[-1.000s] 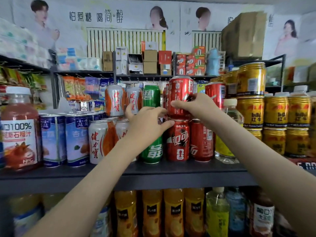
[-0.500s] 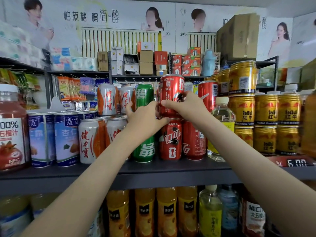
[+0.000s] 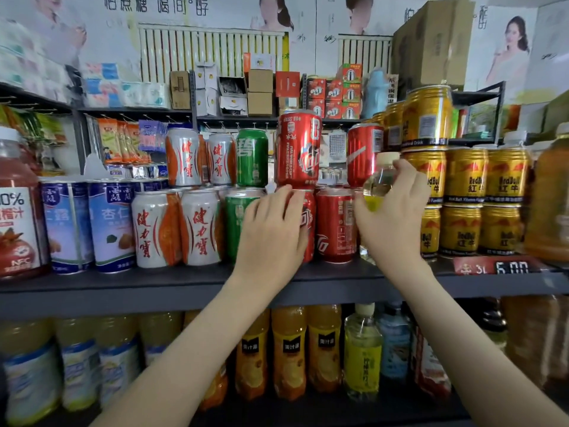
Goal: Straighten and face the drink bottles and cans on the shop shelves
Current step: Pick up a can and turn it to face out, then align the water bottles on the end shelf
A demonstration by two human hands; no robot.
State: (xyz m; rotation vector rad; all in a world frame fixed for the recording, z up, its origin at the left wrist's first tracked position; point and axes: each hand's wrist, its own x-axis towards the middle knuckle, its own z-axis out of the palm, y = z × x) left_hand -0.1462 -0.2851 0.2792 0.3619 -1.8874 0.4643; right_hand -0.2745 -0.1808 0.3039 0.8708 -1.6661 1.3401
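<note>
A dark grey shop shelf (image 3: 154, 288) runs across the view, with pale posters on the wall behind and a large cardboard box (image 3: 431, 44) high on the right. Drink cans stand on the shelf in two tiers. From the left there is a red juice bottle (image 3: 15, 217), then blue and white cans (image 3: 67, 226), white and orange cans (image 3: 157, 229), green cans (image 3: 252, 157), red cans and, on the right, stacked gold cans (image 3: 465, 177).

Two bare arms reach up from below. The left hand (image 3: 271, 232) lies against the front of the lower red can (image 3: 309, 223) in the bottom tier, its fingers nearly straight and close together, with the fingertips at the can's top rim. Directly above, the upper red can (image 3: 298, 149) stands upright on the bottom tier.

The right hand (image 3: 394, 217) curls its fingers and thumb round a small bottle (image 3: 377, 183). The bottle is clear, holds yellow liquid and has a pale cap. It sits between the red cans and the gold cans, and its base is hidden behind the hand.

A red price tag (image 3: 495, 266) hangs on the shelf edge at the right. On the shelf below stand orange juice bottles (image 3: 289, 349).
</note>
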